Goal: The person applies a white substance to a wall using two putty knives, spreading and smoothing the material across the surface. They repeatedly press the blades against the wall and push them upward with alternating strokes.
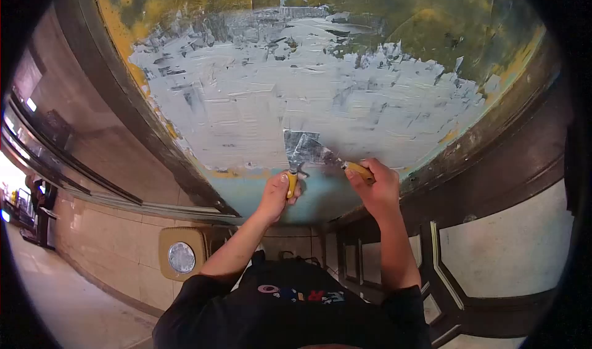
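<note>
Gripping a putty knife in each bare hand, a person in a black short-sleeved shirt with coloured lettering (300, 295) works before a large yellow-and-green panel (425, 19) partly spread with white paste. The left hand (280, 196) is closed around the yellow handle of an upright putty knife with a broad, flaring grey metal blade (291, 185), the thumb lying along the handle and the blade pointing up toward the panel. The right hand (377, 185) is clamped on the yellow handle of a second, sideways-slanting metal putty knife (360, 171), thumb and fingers pinching it from either side while its blade reaches across to the left. The two blades overlap between the hands, in front of the lower part of the coating; whether either blade touches the panel cannot be told. The rough, streaky white paste (246, 111) covers a wide middle band, its upper edge ragged against the yellow and green, and a pale blue-green strip (246, 195) runs below it. Brown framing (132, 93) borders the panel on the left. Lower left, a round silvery-white object (181, 257) sits on a tan rounded-square stool (165, 241), above a beige tiled floor (123, 235). Dark brown woodwork with pale inset panels (487, 312) stands at the lower right.
</note>
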Available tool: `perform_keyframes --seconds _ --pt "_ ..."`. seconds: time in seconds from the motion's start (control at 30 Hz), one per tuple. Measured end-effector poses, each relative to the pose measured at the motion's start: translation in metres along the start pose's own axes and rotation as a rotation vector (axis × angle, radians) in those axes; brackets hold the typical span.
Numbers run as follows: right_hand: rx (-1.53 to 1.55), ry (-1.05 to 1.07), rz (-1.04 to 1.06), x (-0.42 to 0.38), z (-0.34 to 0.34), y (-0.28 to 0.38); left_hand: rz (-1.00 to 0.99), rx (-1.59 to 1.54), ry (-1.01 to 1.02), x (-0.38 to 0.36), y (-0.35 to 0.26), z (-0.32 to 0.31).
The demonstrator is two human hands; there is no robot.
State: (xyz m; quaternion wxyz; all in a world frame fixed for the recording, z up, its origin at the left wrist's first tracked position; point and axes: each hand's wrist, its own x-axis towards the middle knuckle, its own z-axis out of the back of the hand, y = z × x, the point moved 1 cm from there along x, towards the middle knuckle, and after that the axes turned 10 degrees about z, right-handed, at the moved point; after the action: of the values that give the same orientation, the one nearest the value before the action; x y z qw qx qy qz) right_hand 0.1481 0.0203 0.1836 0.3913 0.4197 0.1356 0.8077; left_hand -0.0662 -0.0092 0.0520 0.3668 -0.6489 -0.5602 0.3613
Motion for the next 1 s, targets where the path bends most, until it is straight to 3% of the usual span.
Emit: perform_keyframes --seconds 0.63,1.0 --pt "0.022 -0.010 0.009 -0.011 -0.011 -0.011 -0.006 -0.006 0.034 0.007 0.028 0.014" --pt "-0.085 -0.017 0.075 -0.031 -0.032 -0.030 0.128 0.005 -0.027 0.007 0.055 0.030"
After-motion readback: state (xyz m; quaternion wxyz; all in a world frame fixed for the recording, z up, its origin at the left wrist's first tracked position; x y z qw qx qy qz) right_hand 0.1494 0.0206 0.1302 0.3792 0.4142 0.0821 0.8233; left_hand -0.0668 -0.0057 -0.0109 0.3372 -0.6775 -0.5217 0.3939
